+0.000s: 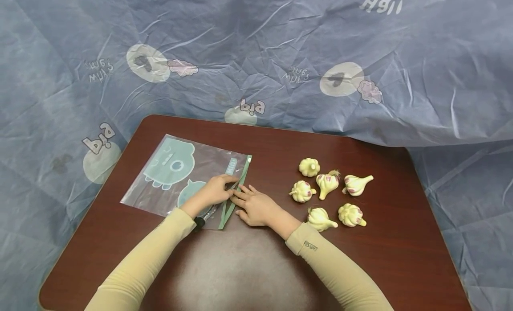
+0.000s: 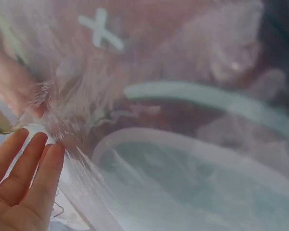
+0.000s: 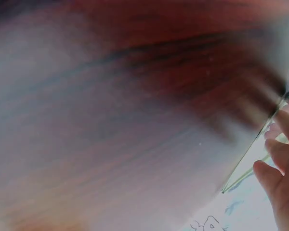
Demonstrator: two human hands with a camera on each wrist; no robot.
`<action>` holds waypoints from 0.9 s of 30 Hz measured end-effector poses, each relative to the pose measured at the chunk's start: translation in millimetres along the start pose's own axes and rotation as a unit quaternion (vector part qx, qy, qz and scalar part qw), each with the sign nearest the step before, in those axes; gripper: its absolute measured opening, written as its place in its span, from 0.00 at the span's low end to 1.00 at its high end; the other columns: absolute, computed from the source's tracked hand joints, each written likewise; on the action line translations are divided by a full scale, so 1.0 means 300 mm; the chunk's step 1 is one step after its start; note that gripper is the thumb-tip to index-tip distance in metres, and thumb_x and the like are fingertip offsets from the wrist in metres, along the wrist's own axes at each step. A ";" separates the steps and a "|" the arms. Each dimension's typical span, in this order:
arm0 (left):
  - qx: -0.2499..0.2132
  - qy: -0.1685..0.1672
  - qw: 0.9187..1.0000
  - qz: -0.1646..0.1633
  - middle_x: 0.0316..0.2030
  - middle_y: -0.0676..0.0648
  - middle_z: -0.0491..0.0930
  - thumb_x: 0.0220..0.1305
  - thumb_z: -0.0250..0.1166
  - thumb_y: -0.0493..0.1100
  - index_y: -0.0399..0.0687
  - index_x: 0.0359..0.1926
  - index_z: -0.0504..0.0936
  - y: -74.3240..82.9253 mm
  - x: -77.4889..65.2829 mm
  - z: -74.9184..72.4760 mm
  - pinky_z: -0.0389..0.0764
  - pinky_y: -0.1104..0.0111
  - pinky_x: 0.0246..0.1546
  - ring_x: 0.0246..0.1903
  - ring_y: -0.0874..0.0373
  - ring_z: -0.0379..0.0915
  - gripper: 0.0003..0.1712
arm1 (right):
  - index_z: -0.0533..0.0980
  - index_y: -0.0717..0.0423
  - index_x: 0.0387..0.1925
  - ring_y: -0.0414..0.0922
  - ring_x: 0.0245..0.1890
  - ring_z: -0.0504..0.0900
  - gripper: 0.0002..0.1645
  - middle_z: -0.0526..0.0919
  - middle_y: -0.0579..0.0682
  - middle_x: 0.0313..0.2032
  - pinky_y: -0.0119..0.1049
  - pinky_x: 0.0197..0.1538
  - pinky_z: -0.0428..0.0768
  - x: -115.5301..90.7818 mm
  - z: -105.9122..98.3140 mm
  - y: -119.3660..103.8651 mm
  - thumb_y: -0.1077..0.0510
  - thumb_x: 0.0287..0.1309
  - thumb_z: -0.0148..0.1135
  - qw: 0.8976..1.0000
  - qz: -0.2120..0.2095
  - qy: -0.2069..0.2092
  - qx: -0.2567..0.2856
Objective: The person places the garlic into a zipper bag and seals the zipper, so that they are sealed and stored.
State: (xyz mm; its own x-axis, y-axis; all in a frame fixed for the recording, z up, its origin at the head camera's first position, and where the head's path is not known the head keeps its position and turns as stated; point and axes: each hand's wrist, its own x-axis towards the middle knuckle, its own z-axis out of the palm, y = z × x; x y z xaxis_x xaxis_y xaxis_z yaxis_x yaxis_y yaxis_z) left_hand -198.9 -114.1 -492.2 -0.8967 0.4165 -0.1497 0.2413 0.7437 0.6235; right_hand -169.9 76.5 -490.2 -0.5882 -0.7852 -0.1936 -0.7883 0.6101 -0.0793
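Reference item: the clear bag (image 1: 186, 173), lying flat with pale green printed figures (image 1: 172, 164) on it. I take all positions from this bag. Its green-edged mouth (image 1: 245, 168) forms the bag's right side, with a small white tab (image 1: 249, 158) at the far corner.

Hands: I see both at the mouth. The left hand (image 1: 212, 190) reaches over the bag from its near side; three fingers show nearly straight in the left wrist view, against the film and the edge. I cannot tell whether thumb and forefinger pinch the edge. The right hand (image 1: 258, 208) lies just outside the mouth, fingers spread and fairly straight, tips touching the edge, thumb held apart; I see no grip closed on anything.

Progress: I judge the work to be at an early stage. Done: the two green strips stand apart beside the fingers. Left: between that gap and the white tab the strips look together, so I rate the parting as incomplete. I see nothing inside the bag.

Surroundings: six garlic bulbs (image 1: 327, 185) lie loosely grouped to the right of the bag, none touching it. The brown table (image 1: 392, 257) extends under and around the bag; a printed blue cloth (image 1: 256, 48) hangs beyond it
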 end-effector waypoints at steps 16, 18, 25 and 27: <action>-0.059 -0.004 0.997 -0.055 0.35 0.43 0.85 0.61 0.63 0.35 0.33 0.54 0.79 -0.014 -0.034 -0.031 0.82 0.66 0.36 0.32 0.57 0.82 0.20 | 0.69 0.50 0.68 0.53 0.75 0.57 0.29 0.63 0.52 0.72 0.49 0.75 0.57 -0.023 0.005 0.017 0.42 0.74 0.45 1.000 -0.007 0.000 0.016; -0.079 -0.004 0.995 -0.062 0.32 0.44 0.85 0.61 0.62 0.34 0.32 0.53 0.79 -0.016 -0.038 -0.032 0.80 0.69 0.32 0.27 0.60 0.81 0.19 | 0.70 0.51 0.67 0.54 0.74 0.59 0.28 0.65 0.53 0.71 0.50 0.74 0.59 -0.028 0.003 0.021 0.44 0.74 0.45 1.000 -0.013 0.007 0.016; -0.169 0.008 0.982 -0.086 0.30 0.42 0.84 0.61 0.60 0.31 0.28 0.48 0.79 -0.030 -0.050 -0.040 0.82 0.69 0.29 0.25 0.61 0.80 0.14 | 0.74 0.53 0.64 0.53 0.73 0.61 0.25 0.69 0.52 0.69 0.48 0.74 0.61 -0.048 -0.002 0.044 0.49 0.74 0.44 0.999 -0.006 0.018 0.032; -0.196 0.011 0.976 -0.090 0.30 0.41 0.83 0.62 0.58 0.30 0.26 0.47 0.78 -0.032 -0.053 -0.046 0.84 0.66 0.32 0.25 0.62 0.80 0.13 | 0.74 0.54 0.64 0.52 0.74 0.61 0.25 0.69 0.52 0.69 0.48 0.74 0.60 -0.056 -0.003 0.052 0.50 0.74 0.44 0.999 0.005 0.018 0.047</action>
State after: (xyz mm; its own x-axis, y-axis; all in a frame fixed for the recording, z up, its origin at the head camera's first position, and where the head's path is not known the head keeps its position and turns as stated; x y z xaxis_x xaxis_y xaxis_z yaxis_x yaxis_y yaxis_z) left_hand -192.1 -135.1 -485.1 -0.9200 0.2834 -0.2708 -0.0782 0.5442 0.8353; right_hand -172.4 99.2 -487.3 -0.6029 -0.7816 -0.1599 -0.7635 0.6234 -0.1685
